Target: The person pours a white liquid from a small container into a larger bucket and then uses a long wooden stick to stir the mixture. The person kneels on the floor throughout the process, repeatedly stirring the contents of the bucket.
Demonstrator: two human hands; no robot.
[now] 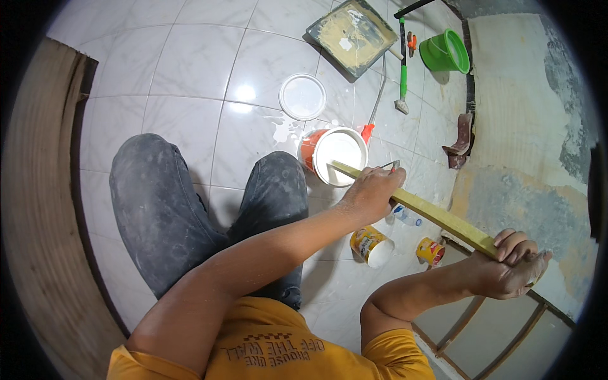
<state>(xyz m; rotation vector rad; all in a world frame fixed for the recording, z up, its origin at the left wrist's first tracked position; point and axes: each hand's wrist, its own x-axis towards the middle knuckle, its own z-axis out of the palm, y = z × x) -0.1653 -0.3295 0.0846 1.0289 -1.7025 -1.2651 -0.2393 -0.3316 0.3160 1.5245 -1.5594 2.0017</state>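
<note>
A long yellowish wooden stick point(443, 217) runs at a slant, with its lower end in the white paint point(341, 149) inside an orange-and-white bucket point(309, 150). My left hand point(375, 192) is closed round the stick just beside the bucket's rim. Some small thin object shows by its fingers, too small to name. At the stick's other end, my right hand point(512, 266) wraps its fingers round the wood. The bucket's round white lid point(303, 97) lies on the tiles beyond it, near splashes of white paint point(283, 130).
Farther off are a smeared paint tray point(350, 39), a roller with a red handle point(367, 132), a green-handled brush point(402, 76) and a green bucket point(445, 51). Yellow cans point(372, 247) and a plastic bottle point(407, 216) stand or lie nearer. A patchy wall point(529, 107) rises at right.
</note>
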